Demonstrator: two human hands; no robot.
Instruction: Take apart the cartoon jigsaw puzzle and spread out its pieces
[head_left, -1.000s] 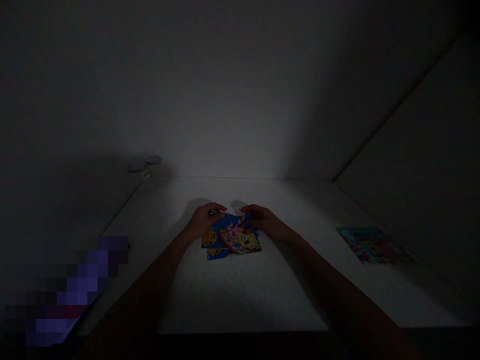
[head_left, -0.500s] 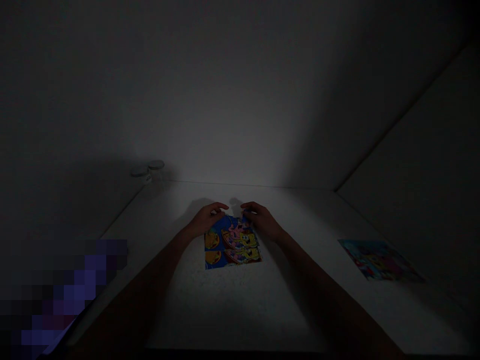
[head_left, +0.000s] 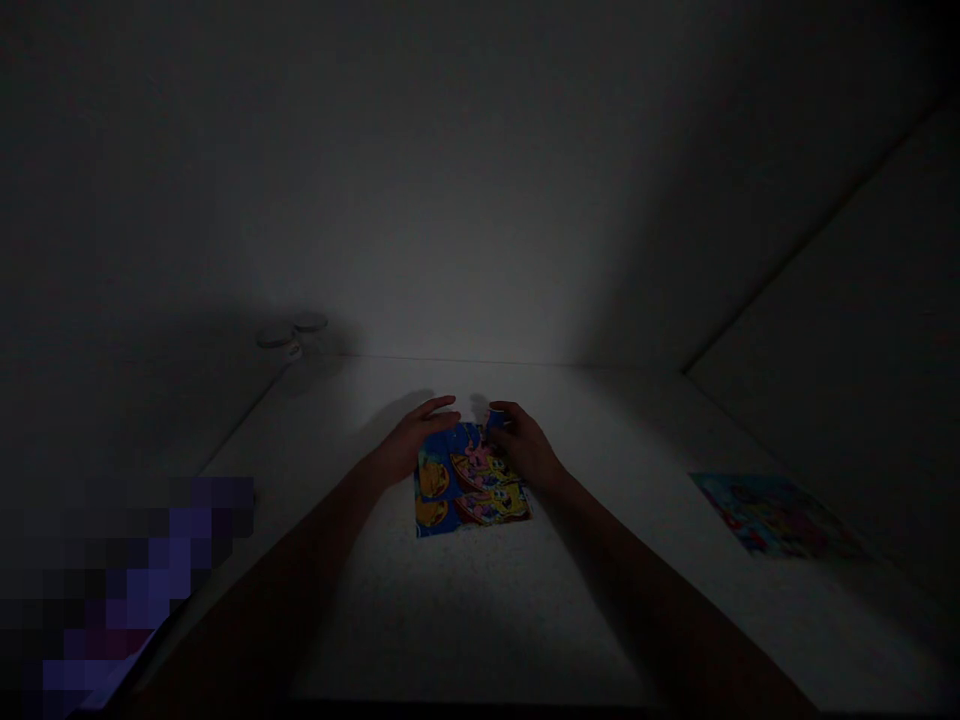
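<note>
Dim light is falling across a speckled white desk (head_left: 465, 610), with two lidded glass jars (head_left: 291, 338) standing towards its far left corner and a second printed sheet (head_left: 772, 515) lying off to the right. A SpongeBob-printed sheet (head_left: 472, 485) is lying flat near the middle of the desk, between the hands, which are apart. The left hand (head_left: 418, 435) is resting against the sheet's upper left edge with its fingers extended, while the right hand (head_left: 523, 445) is bearing down near the upper right corner; in this gloom, I cannot tell whether it is pinching the sheet. The thin sheet could be creasing or tearing under uneven pressure, or sliding if one hand is pulling harder
</note>
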